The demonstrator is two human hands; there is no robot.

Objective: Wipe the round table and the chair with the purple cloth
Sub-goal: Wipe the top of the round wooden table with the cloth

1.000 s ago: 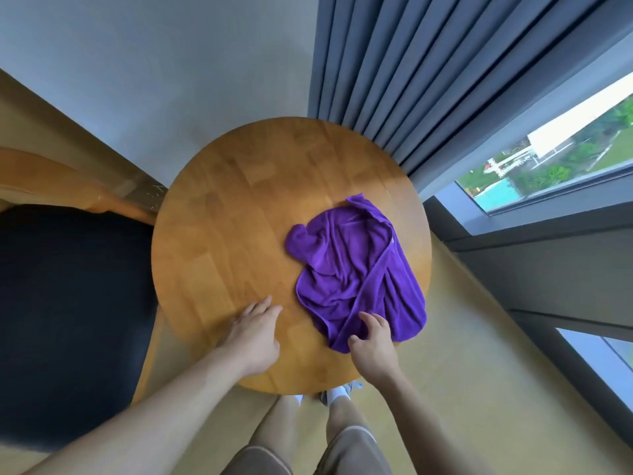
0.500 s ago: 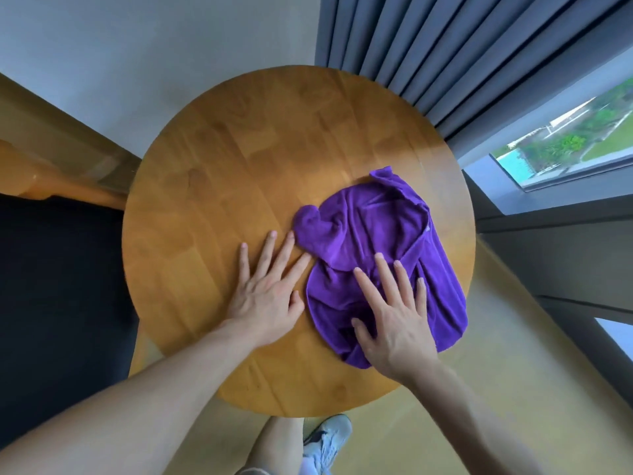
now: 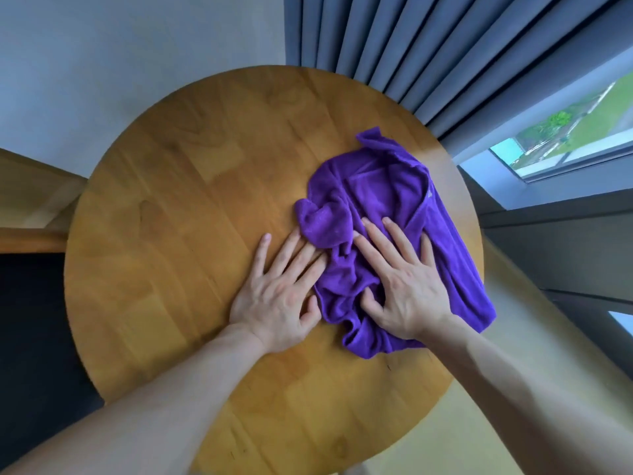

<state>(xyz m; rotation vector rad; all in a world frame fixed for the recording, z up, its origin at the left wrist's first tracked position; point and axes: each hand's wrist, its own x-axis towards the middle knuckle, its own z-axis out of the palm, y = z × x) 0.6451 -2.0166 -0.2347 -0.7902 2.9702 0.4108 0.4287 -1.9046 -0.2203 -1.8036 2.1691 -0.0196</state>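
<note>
A crumpled purple cloth (image 3: 380,197) lies on the right half of the round wooden table (image 3: 178,186). My right hand (image 3: 407,289) presses flat on the cloth's near part, fingers spread and straight. Flat on the bare wood just left of the cloth rests my left hand (image 3: 277,296), its index and middle fingertips tucked under the cloth's left fold. The chair (image 3: 30,320), with a dark seat and a wooden frame, stands to the left of the table and is partly out of frame.
Grey-blue curtains (image 3: 394,46) hang right behind the table's far edge. A window (image 3: 565,132) and a dark sill lie to the right. A pale wall (image 3: 120,63) rises behind the table on the left. Yellowish floor shows below the table's right rim.
Both hands have slid forward from the table's near edge. The right hand now lies flat further onto the cloth, and the left hand's fingertips have reached the cloth's left fold. The camera has moved closer.
</note>
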